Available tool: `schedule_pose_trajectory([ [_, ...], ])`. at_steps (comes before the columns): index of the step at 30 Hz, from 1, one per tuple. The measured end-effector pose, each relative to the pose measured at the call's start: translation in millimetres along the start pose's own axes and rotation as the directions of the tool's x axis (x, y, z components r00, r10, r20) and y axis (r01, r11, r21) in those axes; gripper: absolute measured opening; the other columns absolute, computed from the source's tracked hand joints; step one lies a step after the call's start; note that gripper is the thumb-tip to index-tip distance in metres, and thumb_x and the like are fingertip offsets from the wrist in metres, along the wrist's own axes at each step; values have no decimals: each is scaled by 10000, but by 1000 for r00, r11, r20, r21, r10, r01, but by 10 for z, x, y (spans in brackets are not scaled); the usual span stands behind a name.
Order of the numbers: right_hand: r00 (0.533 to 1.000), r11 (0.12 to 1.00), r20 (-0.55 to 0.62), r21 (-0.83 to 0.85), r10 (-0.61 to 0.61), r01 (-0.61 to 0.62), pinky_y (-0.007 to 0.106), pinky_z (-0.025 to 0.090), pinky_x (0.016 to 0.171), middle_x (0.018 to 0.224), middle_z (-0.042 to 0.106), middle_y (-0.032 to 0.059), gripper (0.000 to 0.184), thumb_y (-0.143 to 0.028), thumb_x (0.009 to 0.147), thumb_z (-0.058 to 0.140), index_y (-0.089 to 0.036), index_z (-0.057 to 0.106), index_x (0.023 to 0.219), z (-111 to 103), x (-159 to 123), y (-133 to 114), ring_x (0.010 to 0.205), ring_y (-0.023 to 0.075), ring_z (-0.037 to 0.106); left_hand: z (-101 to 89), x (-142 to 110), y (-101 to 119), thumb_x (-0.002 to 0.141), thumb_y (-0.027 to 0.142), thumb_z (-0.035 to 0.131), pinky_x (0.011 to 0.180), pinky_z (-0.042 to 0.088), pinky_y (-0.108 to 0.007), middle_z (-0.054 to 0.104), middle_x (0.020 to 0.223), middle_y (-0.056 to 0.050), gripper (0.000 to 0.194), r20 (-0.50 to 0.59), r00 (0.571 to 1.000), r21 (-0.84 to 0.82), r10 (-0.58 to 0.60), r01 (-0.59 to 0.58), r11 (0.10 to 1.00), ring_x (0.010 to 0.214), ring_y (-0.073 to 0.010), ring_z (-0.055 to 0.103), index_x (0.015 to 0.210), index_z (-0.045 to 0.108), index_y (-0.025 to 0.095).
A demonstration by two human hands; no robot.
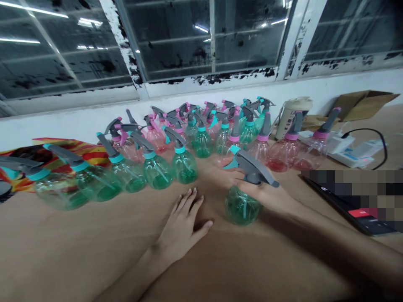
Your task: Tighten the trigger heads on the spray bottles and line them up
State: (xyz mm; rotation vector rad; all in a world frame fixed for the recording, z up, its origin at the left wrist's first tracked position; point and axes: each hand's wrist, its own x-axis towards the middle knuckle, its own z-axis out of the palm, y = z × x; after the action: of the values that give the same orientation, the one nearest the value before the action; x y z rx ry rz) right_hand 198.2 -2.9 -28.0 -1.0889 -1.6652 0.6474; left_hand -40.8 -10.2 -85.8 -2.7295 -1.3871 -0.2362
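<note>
My right hand is wrapped round the neck of a green spray bottle, just under its grey and turquoise trigger head. The bottle is upright, and its base looks to be at table level. Flat on the wooden table lies my left hand, fingers spread, with nothing in it. Closest beyond its fingertips stands another green spray bottle, the right end of a row of green ones. A pink spray bottle stands behind my right forearm, among several pink ones.
Several more green and pink spray bottles crowd the back by the wall. A dark tablet, a power strip with a cable, a tumbler and a cardboard box are at right. A red-yellow bag lies at left.
</note>
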Motion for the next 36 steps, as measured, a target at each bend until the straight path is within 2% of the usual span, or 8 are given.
schedule_pose_trajectory([
  [5, 998, 1000, -57, -14, 26, -27, 268, 378, 451, 522, 483, -62, 195, -430, 802, 618, -250, 619, 876, -8, -37, -107, 448, 118, 419, 5, 4, -2, 899, 564, 434, 1094, 324, -513, 349, 1491, -159, 632, -12, 1000, -14, 1, -1, 1000, 1364, -316, 337, 1360, 438, 132],
  [9, 997, 1000, -74, -10, -6, 6, 259, 374, 466, 539, 469, -63, 215, -438, 815, 612, -230, 577, 772, -16, -72, -121, 463, 102, 419, -15, 6, 14, 907, 553, 425, 1106, 300, -517, 349, 1489, -167, 630, 2, 1000, -15, 3, -3, 1000, 1376, -304, 317, 1366, 429, 121],
  [12, 998, 1000, -61, -13, -6, 5, 276, 419, 522, 603, 530, -44, 215, -444, 822, 604, -229, 600, 803, -33, -88, -103, 522, 119, 487, -23, 7, 18, 907, 551, 428, 1104, 308, -509, 360, 1485, -158, 624, -4, 1000, -16, 0, 0, 1000, 1371, -302, 327, 1365, 431, 127],
  [15, 1000, 999, -18, 32, -4, 4, 321, 488, 674, 733, 630, -10, 211, -441, 826, 602, -246, 640, 898, -48, -99, -92, 688, 169, 603, -13, 9, 13, 902, 555, 435, 1103, 311, -507, 354, 1489, -156, 631, -1, 1000, -17, -7, 7, 1000, 1367, -309, 332, 1370, 426, 131],
  [20, 1000, 999, -26, -32, 13, -14, 365, 505, 783, 888, 689, 16, 261, -456, 823, 602, -275, 656, 1002, -51, -130, -89, 842, 213, 640, 6, 5, 5, 900, 551, 439, 1101, 312, -507, 355, 1489, -157, 623, -13, 1000, -41, -5, 4, 999, 1367, -318, 329, 1361, 437, 131],
  [25, 999, 995, -36, -95, 17, -20, 348, 511, 733, 852, 684, 2, 287, -475, 829, 590, -265, 645, 1016, -52, -150, -72, 791, 201, 632, 4, -5, 7, 905, 531, 444, 1098, 311, -511, 359, 1485, -165, 607, -22, 1000, -39, 2, -3, 999, 1368, -314, 329, 1358, 435, 128],
  [32, 997, 993, -62, -107, 44, -51, 304, 462, 538, 584, 554, -30, 249, -477, 816, 606, -238, 641, 874, -38, -150, -77, 598, 172, 566, -4, -7, 12, 905, 547, 428, 1093, 320, -511, 344, 1493, -160, 619, -19, 1000, -42, -3, 3, 999, 1365, -318, 333, 1366, 429, 133],
  [36, 998, 999, -52, -39, 31, -33, 334, 493, 605, 630, 599, -20, 263, -436, 816, 624, -245, 639, 997, -13, -116, -75, 598, 177, 574, -4, -1, 16, 902, 557, 430, 1097, 311, -521, 338, 1494, -169, 641, -2, 1000, -41, -6, 6, 999, 1370, -322, 323, 1368, 427, 119],
])
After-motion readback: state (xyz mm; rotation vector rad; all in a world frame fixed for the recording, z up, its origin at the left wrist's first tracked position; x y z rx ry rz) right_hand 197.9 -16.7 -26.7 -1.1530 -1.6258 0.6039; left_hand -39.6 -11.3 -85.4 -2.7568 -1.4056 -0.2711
